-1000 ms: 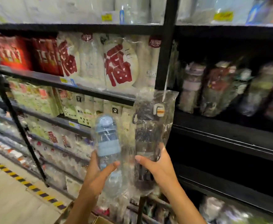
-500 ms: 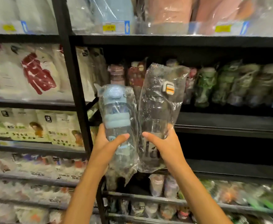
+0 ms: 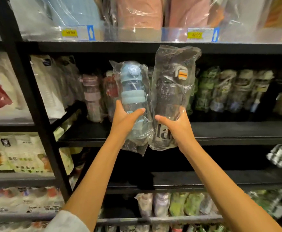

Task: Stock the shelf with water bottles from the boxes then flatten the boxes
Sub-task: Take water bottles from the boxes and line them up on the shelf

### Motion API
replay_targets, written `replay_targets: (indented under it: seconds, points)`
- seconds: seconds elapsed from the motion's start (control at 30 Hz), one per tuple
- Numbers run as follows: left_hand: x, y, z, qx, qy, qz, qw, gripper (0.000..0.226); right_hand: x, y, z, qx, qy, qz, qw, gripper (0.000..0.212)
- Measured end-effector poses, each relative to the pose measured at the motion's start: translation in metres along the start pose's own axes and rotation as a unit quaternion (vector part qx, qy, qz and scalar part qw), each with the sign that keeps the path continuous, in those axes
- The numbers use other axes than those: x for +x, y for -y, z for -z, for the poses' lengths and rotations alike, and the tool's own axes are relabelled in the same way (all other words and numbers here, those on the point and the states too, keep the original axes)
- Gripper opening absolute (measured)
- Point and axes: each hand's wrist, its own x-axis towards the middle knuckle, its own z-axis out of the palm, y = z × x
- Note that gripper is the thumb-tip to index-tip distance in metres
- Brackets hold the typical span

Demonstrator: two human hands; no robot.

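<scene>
Now each hand clamps one bagged bottle low down: left hand (image 3: 126,118) a blue bottle (image 3: 132,97), right hand (image 3: 176,122) a dark bottle (image 3: 172,91), upright, raised toward the shelf (image 3: 237,131), seemingly ready to stand there.

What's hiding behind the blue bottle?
Behind the blue bottle, wrapped bottles stand along the shelf: a pink one and a red one. The blue bottle covers whatever stands directly behind it.

Two hands up, left (image 3: 126,118) and right (image 3: 176,125), one bagged bottle in each: a blue bottle (image 3: 132,97) and a dark bottle (image 3: 171,96), so two held. Behind the grips, two pink-red bottles (image 3: 91,96) left of the blue one, four green bottles (image 3: 233,91) right of the dark one. Above, two yellow price tags (image 3: 69,33).
</scene>
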Motion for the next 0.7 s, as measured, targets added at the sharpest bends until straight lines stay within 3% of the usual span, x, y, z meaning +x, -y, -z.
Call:
replay_targets:
  seconds: [0.07,0.2,0.33,0.43,0.57,0.7]
  points:
    - [0.018,0.003,-0.009,0.011,0.005,0.002,1.000,0.102,0.020,-0.009,-0.001,-0.012,-0.004,-0.006,1.000,0.078]
    - [0.047,0.012,-0.023,0.015,0.001,-0.029,0.999,0.070,0.054,-0.022,-0.007,-0.042,-0.018,-0.013,0.999,0.078]
    - [0.079,0.027,-0.035,0.041,-0.003,-0.004,0.999,0.095,0.082,-0.041,-0.009,-0.067,-0.023,-0.011,0.997,0.073]
    - [0.100,0.044,-0.044,0.061,-0.014,0.024,0.998,0.067,0.103,-0.057,-0.011,-0.073,-0.029,-0.022,0.997,0.075]
    - [0.121,0.067,-0.053,0.062,-0.036,0.048,0.996,0.044,0.134,-0.070,-0.017,-0.072,-0.035,-0.062,0.995,0.095]
    - [0.144,0.080,-0.062,0.051,-0.054,0.096,0.993,0.026,0.161,-0.082,-0.024,-0.078,-0.026,-0.109,0.991,0.053]
